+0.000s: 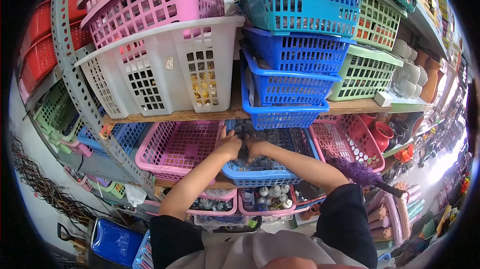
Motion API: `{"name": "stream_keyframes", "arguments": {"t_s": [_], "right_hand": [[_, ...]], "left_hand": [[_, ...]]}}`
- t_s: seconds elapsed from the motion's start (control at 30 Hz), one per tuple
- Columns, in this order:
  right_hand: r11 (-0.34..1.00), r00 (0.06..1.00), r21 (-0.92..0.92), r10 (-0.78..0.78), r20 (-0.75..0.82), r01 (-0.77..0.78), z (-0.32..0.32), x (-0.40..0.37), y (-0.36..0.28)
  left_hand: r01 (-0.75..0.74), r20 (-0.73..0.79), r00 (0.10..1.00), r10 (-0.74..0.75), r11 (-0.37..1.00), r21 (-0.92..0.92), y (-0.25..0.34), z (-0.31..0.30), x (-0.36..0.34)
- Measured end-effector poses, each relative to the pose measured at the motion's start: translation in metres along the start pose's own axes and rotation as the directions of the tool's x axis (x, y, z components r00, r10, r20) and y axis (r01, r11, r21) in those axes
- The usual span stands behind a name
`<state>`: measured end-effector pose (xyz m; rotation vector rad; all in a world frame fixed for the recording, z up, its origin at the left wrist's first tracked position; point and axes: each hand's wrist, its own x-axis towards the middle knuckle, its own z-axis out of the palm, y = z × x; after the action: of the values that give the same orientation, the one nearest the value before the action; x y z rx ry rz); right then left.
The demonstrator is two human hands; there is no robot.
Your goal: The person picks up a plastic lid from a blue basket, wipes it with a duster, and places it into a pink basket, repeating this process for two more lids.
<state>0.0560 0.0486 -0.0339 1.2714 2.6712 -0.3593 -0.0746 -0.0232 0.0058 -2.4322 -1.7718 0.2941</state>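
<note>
My left hand [229, 145] reaches over the left side of a light blue basket [262, 175] on the middle shelf, with its fingers bent around something dark. Close beside it on the right, my right hand [256, 149] is curled over the same basket. A dark item [243, 150] shows between the two hands; its shape is too unclear to name. Clear plastic-looking wrapping lies in the basket. What exactly the fingers grip is hidden.
A pink basket [175, 144] stands left of the blue one, a pink-red basket [345, 141] right. White [165, 79] and blue baskets [295, 89] are stacked on the wooden shelf [200, 117] above. A purple feathery duster [357, 171] lies near my right arm; bottles fill a lower basket.
</note>
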Motion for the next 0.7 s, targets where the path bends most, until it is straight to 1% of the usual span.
{"name": "stream_keyframes", "arguments": {"t_s": [0.03,0.1,0.13,0.2,0.23,0.3,0.33,0.4,0.43,0.5,0.53,0.6,0.63,0.67,0.7], "right_hand": [[1.0,1.0,0.002,0.0,0.0,0.0,0.005,0.004,0.003],[0.984,0.987,-0.104,-0.15,-0.056,0.143,0.011,0.006,0.01],[0.984,0.987,-0.104,-0.15,-0.056,0.144,0.013,0.009,0.012],[1.0,1.0,0.03,-0.006,0.014,0.006,0.007,0.002,0.007],[0.999,1.0,0.033,-0.004,0.011,0.004,0.004,-0.003,0.005],[1.0,1.0,-0.021,0.01,-0.01,-0.011,0.001,-0.01,0.003],[1.0,1.0,-0.019,0.016,-0.018,-0.016,0.002,-0.006,0.006],[0.986,0.991,-0.107,-0.131,0.013,0.132,0.014,0.016,0.024],[0.987,0.993,-0.107,-0.122,0.003,0.121,0.012,0.016,0.029],[0.976,0.971,0.142,-0.185,0.15,0.164,-0.002,0.007,0.04],[0.979,0.975,0.137,-0.172,0.138,0.153,-0.006,0.0,0.044],[0.98,0.994,0.168,-0.113,0.006,0.111,-0.017,-0.028,0.043],[0.981,0.995,0.167,-0.099,-0.006,0.099,-0.02,-0.045,0.043],[0.964,0.973,0.206,-0.129,-0.193,0.169,-0.022,-0.067,0.041],[0.943,0.915,0.228,-0.145,-0.376,0.243,-0.024,-0.09,0.036]], "left_hand": [[0.0,0.001,1.0,0.0,1.0,0.001,0.0,0.004,0.001],[0.005,-0.095,0.996,-0.002,0.999,0.034,-0.001,0.009,0.002],[0.006,-0.094,0.996,-0.002,0.999,0.034,-0.001,0.01,0.003],[0.032,-0.066,0.997,-0.029,0.999,0.036,0.001,0.005,0.001],[0.029,-0.066,0.997,-0.027,0.999,0.039,0.0,0.009,0.002],[0.006,-0.138,0.99,0.002,0.998,0.062,-0.002,0.014,0.004],[0.001,-0.142,0.99,0.009,0.998,0.068,-0.002,0.016,0.006],[0.041,-0.064,0.997,-0.036,0.996,0.076,0.003,0.003,0.0],[0.033,-0.072,0.997,-0.027,0.996,0.084,0.003,0.0,-0.002],[0.035,-0.063,0.998,-0.03,0.996,0.082,0.004,-0.007,-0.005],[0.026,-0.076,0.997,-0.019,0.996,0.087,0.003,-0.008,-0.006],[-0.023,-0.179,0.984,0.026,1.0,0.02,-0.001,-0.007,-0.01],[-0.035,-0.19,0.981,0.04,0.999,0.028,-0.002,-0.007,-0.014],[-0.052,-0.252,0.967,0.03,0.995,-0.083,0.0,-0.016,-0.025],[-0.08,-0.311,0.95,0.017,0.978,-0.19,0.003,-0.024,-0.038]]}}
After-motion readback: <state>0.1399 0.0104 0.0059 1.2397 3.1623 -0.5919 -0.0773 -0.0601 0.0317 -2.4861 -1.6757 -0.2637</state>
